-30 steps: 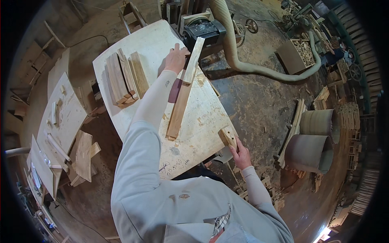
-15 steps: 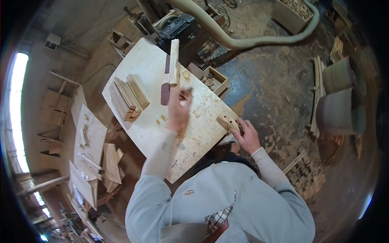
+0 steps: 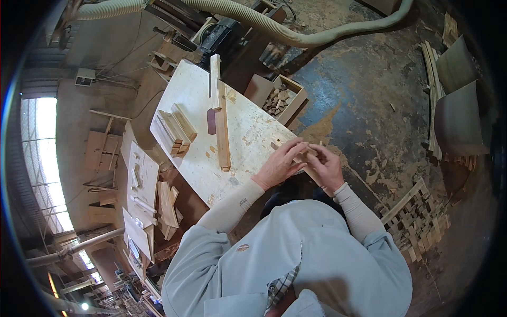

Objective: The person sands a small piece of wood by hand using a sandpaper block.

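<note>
At the near right edge of the worktable (image 3: 243, 164), my two hands meet over a pale wooden piece (image 3: 276, 143) with holes in it. My left hand (image 3: 279, 162) reaches across it from the left, its fingers bent together at the tips. My right hand (image 3: 326, 168) comes from the right with thumb and fingers pinched close to the left fingertips. Whatever sits between the fingertips is too small and covered to name. Left of my hands, a long wooden bar (image 3: 222, 134) lies lengthwise on the table, beside a dark reddish strip (image 3: 211, 121).
Stacked wooden bars (image 3: 176, 130) lie on the table's left side. A box of wood offcuts (image 3: 285, 100) stands beyond the right edge. A machine (image 3: 222, 39) and a ribbed hose (image 3: 280, 31) are at the back. Wood blocks (image 3: 417, 219) are piled on the floor at right.
My left hand has moved from the long bar to the right, joining my right hand at the piece with holes. The long bar now lies uncovered. The whole view has shifted slightly.
</note>
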Action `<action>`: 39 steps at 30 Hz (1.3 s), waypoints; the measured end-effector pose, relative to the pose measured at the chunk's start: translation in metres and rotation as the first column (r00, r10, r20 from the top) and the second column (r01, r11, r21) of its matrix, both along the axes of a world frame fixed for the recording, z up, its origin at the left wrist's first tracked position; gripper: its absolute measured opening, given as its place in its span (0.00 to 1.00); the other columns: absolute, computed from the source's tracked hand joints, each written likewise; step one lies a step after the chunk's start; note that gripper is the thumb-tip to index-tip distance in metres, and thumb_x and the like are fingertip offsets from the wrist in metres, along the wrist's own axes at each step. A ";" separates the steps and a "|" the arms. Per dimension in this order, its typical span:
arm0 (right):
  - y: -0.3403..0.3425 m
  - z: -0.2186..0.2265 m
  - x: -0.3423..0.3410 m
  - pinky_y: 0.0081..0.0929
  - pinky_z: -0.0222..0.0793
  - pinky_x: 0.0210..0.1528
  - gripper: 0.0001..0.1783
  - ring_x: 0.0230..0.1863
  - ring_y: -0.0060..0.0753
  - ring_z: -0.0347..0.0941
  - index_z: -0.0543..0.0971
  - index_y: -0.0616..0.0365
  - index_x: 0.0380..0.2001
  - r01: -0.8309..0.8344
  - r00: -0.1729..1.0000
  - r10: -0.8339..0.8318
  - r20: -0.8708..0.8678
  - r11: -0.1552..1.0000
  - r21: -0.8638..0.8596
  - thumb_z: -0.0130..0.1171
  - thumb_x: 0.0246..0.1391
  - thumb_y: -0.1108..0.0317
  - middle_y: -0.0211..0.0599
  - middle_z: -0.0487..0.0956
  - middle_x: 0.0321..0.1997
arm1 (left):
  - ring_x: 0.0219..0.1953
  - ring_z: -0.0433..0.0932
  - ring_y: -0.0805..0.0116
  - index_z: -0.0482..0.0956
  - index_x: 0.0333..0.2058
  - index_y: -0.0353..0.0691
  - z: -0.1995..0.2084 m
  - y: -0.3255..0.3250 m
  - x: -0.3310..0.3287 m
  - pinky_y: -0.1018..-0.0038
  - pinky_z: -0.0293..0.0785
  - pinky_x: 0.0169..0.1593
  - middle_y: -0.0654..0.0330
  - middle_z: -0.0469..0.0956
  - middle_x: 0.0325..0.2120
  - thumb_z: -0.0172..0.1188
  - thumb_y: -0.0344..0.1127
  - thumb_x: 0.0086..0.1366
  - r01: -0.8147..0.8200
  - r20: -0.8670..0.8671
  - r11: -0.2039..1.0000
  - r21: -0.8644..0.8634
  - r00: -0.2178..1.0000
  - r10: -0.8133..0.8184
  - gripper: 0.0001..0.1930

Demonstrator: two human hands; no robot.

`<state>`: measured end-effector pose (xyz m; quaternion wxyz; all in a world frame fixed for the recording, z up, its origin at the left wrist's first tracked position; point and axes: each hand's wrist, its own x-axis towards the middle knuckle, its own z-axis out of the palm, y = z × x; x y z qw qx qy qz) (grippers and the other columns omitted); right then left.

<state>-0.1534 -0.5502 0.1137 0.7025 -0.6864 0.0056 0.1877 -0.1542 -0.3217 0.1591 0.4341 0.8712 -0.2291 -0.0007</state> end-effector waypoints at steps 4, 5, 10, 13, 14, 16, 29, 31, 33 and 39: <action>-0.047 -0.026 0.024 0.22 0.80 0.42 0.17 0.39 0.19 0.81 0.85 0.64 0.57 0.292 0.956 -0.291 -0.035 0.956 0.029 0.70 0.70 0.68 0.31 0.87 0.44 | 0.71 0.72 0.40 0.76 0.68 0.34 -0.006 0.020 0.005 0.52 0.70 0.74 0.43 0.75 0.68 0.79 0.42 0.67 -0.331 0.080 0.938 0.102 0.943 0.324 0.36; -0.060 -0.029 0.031 0.22 0.80 0.42 0.17 0.39 0.19 0.81 0.85 0.64 0.57 0.290 0.957 -0.289 -0.029 0.956 0.033 0.70 0.70 0.68 0.31 0.87 0.44 | 0.70 0.73 0.40 0.75 0.68 0.35 -0.017 0.037 0.007 0.52 0.71 0.74 0.43 0.75 0.67 0.78 0.44 0.68 -0.463 0.161 0.869 0.172 0.884 0.439 0.35; -0.144 -0.056 0.043 0.25 0.81 0.40 0.12 0.35 0.21 0.81 0.84 0.60 0.53 0.542 0.812 -0.537 -0.230 0.839 -0.043 0.66 0.70 0.70 0.29 0.85 0.40 | 0.67 0.75 0.41 0.79 0.63 0.35 -0.059 0.121 0.013 0.50 0.70 0.72 0.45 0.80 0.60 0.74 0.35 0.66 -0.840 0.517 0.463 0.284 0.541 0.663 0.28; -0.159 -0.093 0.046 0.21 0.73 0.30 0.07 0.29 0.20 0.80 0.84 0.53 0.48 0.555 0.787 -0.554 -0.271 0.828 -0.083 0.63 0.70 0.70 0.27 0.83 0.35 | 0.65 0.76 0.40 0.81 0.60 0.33 -0.087 0.194 -0.021 0.50 0.71 0.70 0.45 0.82 0.58 0.68 0.39 0.70 -0.885 0.312 0.435 0.167 0.465 0.828 0.24; -0.173 -0.108 0.042 0.21 0.72 0.28 0.06 0.28 0.20 0.79 0.84 0.53 0.47 0.505 0.818 -0.517 -0.253 0.856 -0.116 0.62 0.70 0.69 0.27 0.83 0.33 | 0.65 0.76 0.39 0.80 0.61 0.32 -0.098 0.200 -0.024 0.49 0.72 0.70 0.43 0.82 0.57 0.68 0.43 0.73 -0.909 0.419 0.366 0.198 0.416 0.807 0.25; -0.199 -0.132 0.022 0.25 0.73 0.28 0.08 0.28 0.21 0.81 0.86 0.59 0.44 0.412 0.837 -0.489 -0.248 0.859 -0.302 0.63 0.71 0.68 0.32 0.86 0.32 | 0.70 0.71 0.35 0.73 0.67 0.25 -0.102 0.188 -0.036 0.48 0.67 0.73 0.36 0.75 0.66 0.64 0.49 0.78 -0.811 0.148 0.264 0.522 0.391 0.908 0.33; -0.332 -0.156 0.079 0.51 0.81 0.61 0.23 0.58 0.54 0.87 0.90 0.52 0.56 -0.141 0.965 0.250 -0.082 0.227 -0.964 0.69 0.61 0.53 0.49 0.89 0.58 | 0.79 0.60 0.37 0.62 0.75 0.21 -0.076 0.131 0.010 0.51 0.59 0.81 0.34 0.64 0.75 0.57 0.48 0.83 -0.794 0.010 0.427 0.433 0.478 0.878 0.37; -0.299 -0.018 0.216 0.45 0.80 0.64 0.40 0.65 0.48 0.83 0.62 0.52 0.84 0.585 0.808 -0.515 0.287 0.760 -0.283 0.59 0.75 0.56 0.55 0.85 0.66 | 0.79 0.60 0.37 0.62 0.76 0.22 -0.078 0.147 -0.011 0.52 0.59 0.81 0.34 0.63 0.75 0.57 0.49 0.83 -0.808 0.023 0.376 0.453 0.432 0.901 0.37; -0.266 0.132 0.284 0.43 0.80 0.68 0.45 0.69 0.46 0.81 0.44 0.50 0.88 0.484 0.729 -0.497 0.470 0.861 0.159 0.54 0.80 0.57 0.55 0.80 0.73 | 0.79 0.60 0.38 0.62 0.76 0.22 -0.076 0.157 -0.032 0.52 0.60 0.81 0.35 0.63 0.76 0.56 0.49 0.84 -0.818 0.041 0.309 0.485 0.374 0.926 0.37; -0.240 0.244 0.302 0.37 0.80 0.69 0.45 0.70 0.49 0.81 0.53 0.59 0.85 0.534 0.706 -0.351 0.615 0.834 -0.138 0.59 0.79 0.51 0.58 0.77 0.76 | 0.80 0.59 0.38 0.62 0.76 0.23 -0.077 0.144 -0.008 0.53 0.59 0.81 0.36 0.62 0.77 0.55 0.50 0.84 -0.809 -0.002 0.373 0.454 0.418 0.908 0.37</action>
